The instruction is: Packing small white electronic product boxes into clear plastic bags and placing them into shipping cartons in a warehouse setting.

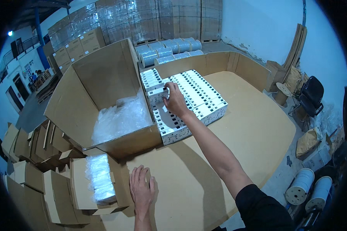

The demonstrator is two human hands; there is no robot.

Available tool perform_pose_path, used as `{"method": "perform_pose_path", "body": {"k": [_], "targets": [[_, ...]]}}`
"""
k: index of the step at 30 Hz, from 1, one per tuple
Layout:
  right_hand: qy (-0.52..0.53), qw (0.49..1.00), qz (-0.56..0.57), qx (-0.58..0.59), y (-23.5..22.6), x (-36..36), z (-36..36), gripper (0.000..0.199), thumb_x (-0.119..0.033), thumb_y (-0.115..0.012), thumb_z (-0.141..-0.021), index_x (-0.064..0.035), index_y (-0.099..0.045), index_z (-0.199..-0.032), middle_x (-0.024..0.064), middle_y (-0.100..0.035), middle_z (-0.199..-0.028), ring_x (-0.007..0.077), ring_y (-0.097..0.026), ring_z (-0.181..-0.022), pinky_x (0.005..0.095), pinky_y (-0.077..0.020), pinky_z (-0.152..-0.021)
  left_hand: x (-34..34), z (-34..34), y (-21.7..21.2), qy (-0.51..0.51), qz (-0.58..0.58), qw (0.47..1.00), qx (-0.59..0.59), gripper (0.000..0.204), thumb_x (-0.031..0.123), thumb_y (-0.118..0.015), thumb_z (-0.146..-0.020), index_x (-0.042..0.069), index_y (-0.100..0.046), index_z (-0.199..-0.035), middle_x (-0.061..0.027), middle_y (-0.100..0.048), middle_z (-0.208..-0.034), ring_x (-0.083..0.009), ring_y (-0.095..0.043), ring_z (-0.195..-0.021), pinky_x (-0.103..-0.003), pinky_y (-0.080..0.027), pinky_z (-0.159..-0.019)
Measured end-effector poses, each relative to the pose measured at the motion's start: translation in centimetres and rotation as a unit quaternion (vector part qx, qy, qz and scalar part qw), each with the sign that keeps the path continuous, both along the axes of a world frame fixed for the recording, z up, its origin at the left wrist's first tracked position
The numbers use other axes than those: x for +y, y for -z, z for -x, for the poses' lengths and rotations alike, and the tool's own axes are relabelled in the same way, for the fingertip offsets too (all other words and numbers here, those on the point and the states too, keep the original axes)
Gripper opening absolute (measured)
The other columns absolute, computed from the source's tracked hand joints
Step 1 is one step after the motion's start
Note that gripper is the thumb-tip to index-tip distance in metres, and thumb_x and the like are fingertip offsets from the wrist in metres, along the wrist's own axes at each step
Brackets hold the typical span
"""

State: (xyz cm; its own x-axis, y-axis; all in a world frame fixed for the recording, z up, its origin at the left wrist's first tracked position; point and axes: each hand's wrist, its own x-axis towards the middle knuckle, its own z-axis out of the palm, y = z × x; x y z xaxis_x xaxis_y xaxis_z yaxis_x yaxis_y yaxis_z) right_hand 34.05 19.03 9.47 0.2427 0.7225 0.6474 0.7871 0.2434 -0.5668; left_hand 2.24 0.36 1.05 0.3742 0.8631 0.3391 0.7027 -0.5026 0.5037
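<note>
My right hand (pixel 176 101) reaches over a block of small white boxes (pixel 204 92) with dark square marks. Its fingers and thumb close around the end of one white box (pixel 157 94) at the left side of the block, where the layers are uneven. My left hand (pixel 141 188) lies on the cardboard-covered table (pixel 173 184) with its fingers stretched out, holding nothing. Just left of it, an open brown carton (pixel 121 181) contains a row of items in clear bubble wrap (pixel 100 177).
A large open carton (pixel 108 73) holding clear plastic wrap (pixel 123 119) stands left of the white boxes. Several folded cartons (pixel 54 192) crowd the lower left. A cardboard wall (pixel 216 61) borders the table's far side. Wrapped spools (pixel 169 48) and a black chair (pixel 311 94) stand beyond.
</note>
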Motion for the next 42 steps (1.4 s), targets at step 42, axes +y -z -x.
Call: {"method": "perform_pose_path", "body": {"k": [42], "targets": [[-0.260,0.888,0.152,0.348,9.0,-21.8,14.2,0.024,0.004,-0.061,-0.095,0.0051,-0.062,-0.119,0.0173,-0.048,-0.143,0.0220,-0.064,-0.114,0.0316,-0.0576,-0.090,0.8,1.6,-0.3,0.028,0.368,0.799,-0.474,0.052,0.010,-0.063,-0.101,0.010,-0.039,-0.147,-0.0138,-0.065,-0.119,-0.0178,-0.064,-0.108,-0.032,-0.056,-0.088]]}}
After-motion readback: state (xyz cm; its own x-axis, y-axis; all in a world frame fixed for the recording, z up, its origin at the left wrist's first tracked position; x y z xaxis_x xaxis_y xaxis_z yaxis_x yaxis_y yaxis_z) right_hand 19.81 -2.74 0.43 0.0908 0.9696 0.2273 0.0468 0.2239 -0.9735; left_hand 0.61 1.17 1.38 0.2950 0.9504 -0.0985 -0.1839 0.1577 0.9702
